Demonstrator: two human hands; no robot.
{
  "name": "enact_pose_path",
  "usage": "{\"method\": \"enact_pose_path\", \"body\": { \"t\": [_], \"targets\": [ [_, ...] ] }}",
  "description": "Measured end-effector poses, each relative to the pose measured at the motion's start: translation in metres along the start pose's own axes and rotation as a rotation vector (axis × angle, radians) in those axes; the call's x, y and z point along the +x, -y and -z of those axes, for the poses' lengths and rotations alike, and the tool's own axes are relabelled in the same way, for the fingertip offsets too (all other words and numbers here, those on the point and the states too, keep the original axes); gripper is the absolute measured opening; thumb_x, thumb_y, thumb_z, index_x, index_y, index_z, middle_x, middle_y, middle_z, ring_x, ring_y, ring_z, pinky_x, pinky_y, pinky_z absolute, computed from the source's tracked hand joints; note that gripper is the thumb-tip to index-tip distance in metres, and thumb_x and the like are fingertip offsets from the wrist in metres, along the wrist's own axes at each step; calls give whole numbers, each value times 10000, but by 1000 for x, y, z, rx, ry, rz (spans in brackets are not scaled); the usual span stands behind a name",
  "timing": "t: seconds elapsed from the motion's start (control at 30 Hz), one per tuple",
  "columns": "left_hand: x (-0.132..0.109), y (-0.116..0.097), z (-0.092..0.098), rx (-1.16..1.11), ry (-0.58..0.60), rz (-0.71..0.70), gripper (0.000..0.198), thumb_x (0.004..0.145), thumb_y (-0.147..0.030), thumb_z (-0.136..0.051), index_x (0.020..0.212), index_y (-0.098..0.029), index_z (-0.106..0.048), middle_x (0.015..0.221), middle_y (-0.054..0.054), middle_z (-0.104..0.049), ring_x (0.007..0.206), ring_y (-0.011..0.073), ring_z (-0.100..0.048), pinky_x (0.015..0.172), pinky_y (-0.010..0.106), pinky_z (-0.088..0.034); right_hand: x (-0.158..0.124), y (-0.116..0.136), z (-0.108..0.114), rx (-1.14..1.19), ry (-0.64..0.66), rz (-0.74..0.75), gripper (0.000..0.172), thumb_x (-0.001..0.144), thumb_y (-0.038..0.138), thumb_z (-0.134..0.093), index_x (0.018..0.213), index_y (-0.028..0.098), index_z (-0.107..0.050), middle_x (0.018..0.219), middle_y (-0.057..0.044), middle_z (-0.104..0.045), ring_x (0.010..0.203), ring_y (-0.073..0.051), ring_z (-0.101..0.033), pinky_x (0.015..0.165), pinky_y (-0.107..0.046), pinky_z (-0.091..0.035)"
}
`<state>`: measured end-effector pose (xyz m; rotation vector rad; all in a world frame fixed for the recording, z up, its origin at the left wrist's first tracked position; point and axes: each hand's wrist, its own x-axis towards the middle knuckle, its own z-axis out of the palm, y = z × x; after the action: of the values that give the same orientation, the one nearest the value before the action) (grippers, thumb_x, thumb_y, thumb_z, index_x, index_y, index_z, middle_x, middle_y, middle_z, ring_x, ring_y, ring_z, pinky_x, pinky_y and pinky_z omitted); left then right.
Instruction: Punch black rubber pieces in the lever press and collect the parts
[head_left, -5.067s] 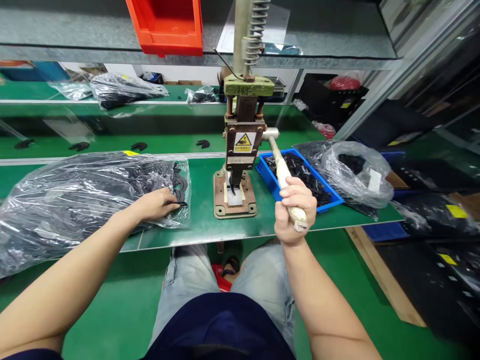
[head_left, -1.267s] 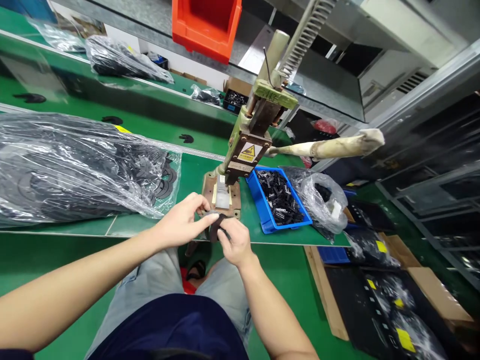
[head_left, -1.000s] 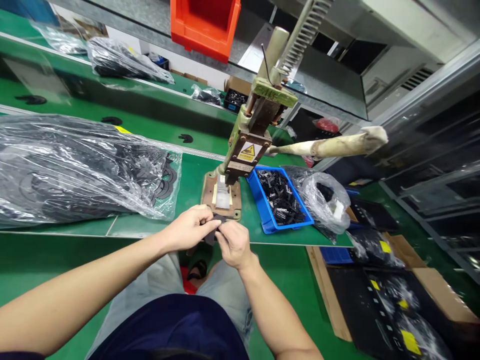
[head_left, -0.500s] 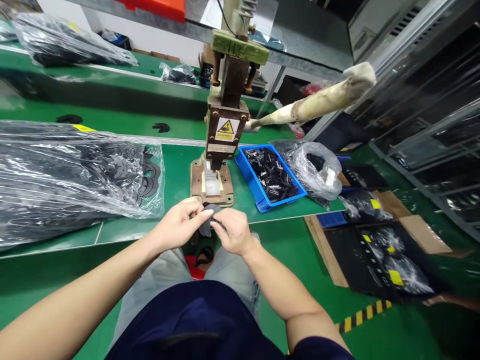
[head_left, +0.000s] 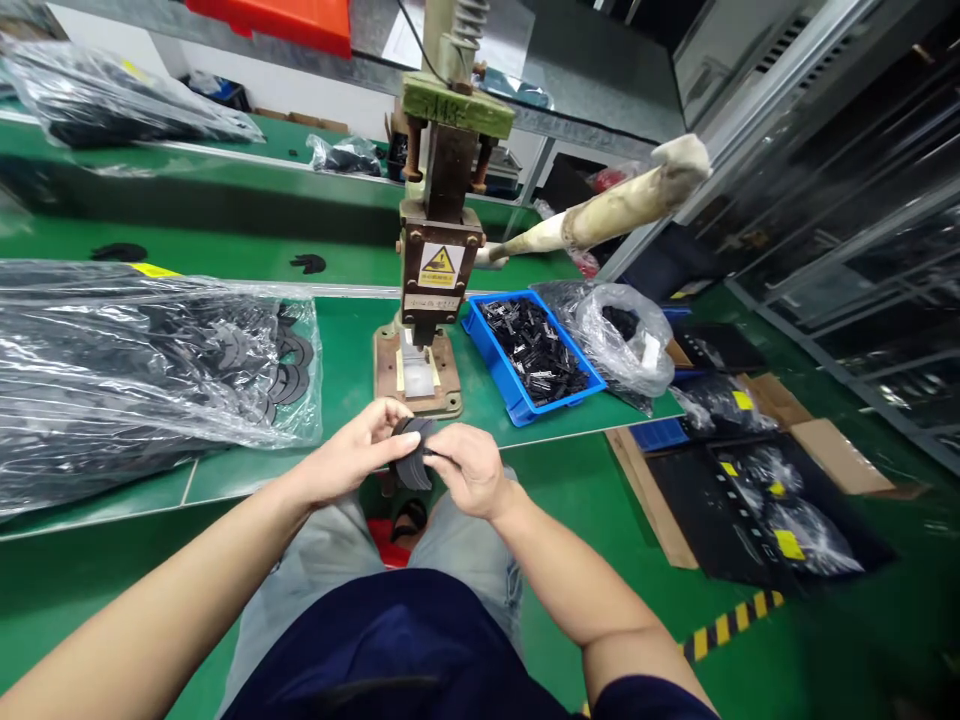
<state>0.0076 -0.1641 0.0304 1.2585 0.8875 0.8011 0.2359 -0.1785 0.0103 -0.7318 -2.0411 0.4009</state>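
Note:
My left hand [head_left: 367, 452] pinches a dark grey curved flat piece [head_left: 414, 470] between thumb and fingers, just in front of the press. Lighter curved lines run along its face. From the other side my right hand [head_left: 469, 465] is closed at the piece's right edge, with a small black part at its fingertips, mostly hidden by the fingers. Beyond both hands stands a hand press [head_left: 431, 265] with a yellow warning label. On its base plate [head_left: 386, 375] sits a pale, shiny block [head_left: 418, 380] under the ram.
A blue tray [head_left: 517, 400] of small black parts stands right of the press, beside a clear plastic bag [head_left: 637, 340]. At left lies a large plastic bag [head_left: 150, 360] with curved dark pieces. The press's lever [head_left: 600, 215] juts right. Open cardboard boxes [head_left: 660, 510] stand lower right.
The curved piece has turned so more of its lined face shows, and my left fingers have shifted on it. My right hand stays at its edge. The whole view has shifted slightly.

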Motion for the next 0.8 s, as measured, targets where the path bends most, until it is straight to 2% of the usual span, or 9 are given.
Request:
{"method": "enact_pose_path", "body": {
  "t": [0.1,0.2,0.27,0.33,0.43,0.47,0.57,0.7,0.8],
  "targets": [
    [-3,1,-6,-38,128,73,418,920,-605,-752,1001,-202,-677,836,-8,-614,668,140,-577,561,254,-489,1,4,12,147,120,-192,176,1044,344,-589,1082,221,-709,928,-63,-783,836,-175,-718,802,-344,-601],
    [0,10,-5,-2,108,46,422,936,-618,-725,998,-205,-668,790,-14,-621,632,143,-581,577,270,-501,7,6,29,295,182,-461,204,1045,374,-583,1099,217,-702,906,-27,-767,810,-148,-708,781,-308,-579],
    [4,22,1,69,66,3,412,972,-620,-674,993,-209,-652,771,-11,-631,662,155,-603,634,281,-509,18,1,45,287,181,-564,197,1027,375,-604,1083,212,-701,928,-21,-763,809,-140,-701,769,-293,-568],
    [8,37,12,215,-29,-44,401,1006,-609,-623,951,-213,-646,769,-9,-628,698,159,-600,672,281,-494,37,-14,64,151,162,-591,188,1014,361,-604,1062,209,-702,971,-29,-769,832,-146,-702,779,-295,-566],
    [12,61,27,497,-169,-115,402,1039,-579,-566,882,-218,-646,768,-7,-624,714,166,-578,687,286,-469,81,-52,97,-290,170,-582,189,1017,325,-557,1083,215,-697,1002,-30,-776,869,-161,-707,834,-306,-572],
    [13,68,30,576,-175,-140,394,1051,-559,-550,875,-220,-647,767,-5,-630,717,171,-585,696,292,-469,99,-68,106,-473,188,-584,197,1017,313,-543,1098,222,-697,1030,-32,-779,908,-168,-713,879,-310,-572],
    [14,80,33,747,-126,-238,342,1070,-475,-538,859,-226,-640,764,0,-646,722,177,-611,719,303,-468,157,-116,124,-691,175,-605,292,1025,277,-493,1212,183,-696,1196,-120,-766,1117,-250,-693,1053,-386,-525],
    [15,82,28,880,-123,-340,326,1084,-401,-522,819,-229,-599,751,8,-642,709,178,-618,705,301,-458,216,-165,120,-846,226,-630,452,1035,230,-443,1452,153,-599,1482,-182,-648,1349,-303,-586,1200,-430,-427],
    [16,81,27,921,-141,-365,311,1082,-376,-531,810,-233,-585,748,6,-642,701,181,-630,693,295,-456,231,-185,101,-916,332,-656,500,1071,262,-430,1556,168,-505,1555,-174,-596,1397,-293,-561,1235,-462,-414]
  ]
}}
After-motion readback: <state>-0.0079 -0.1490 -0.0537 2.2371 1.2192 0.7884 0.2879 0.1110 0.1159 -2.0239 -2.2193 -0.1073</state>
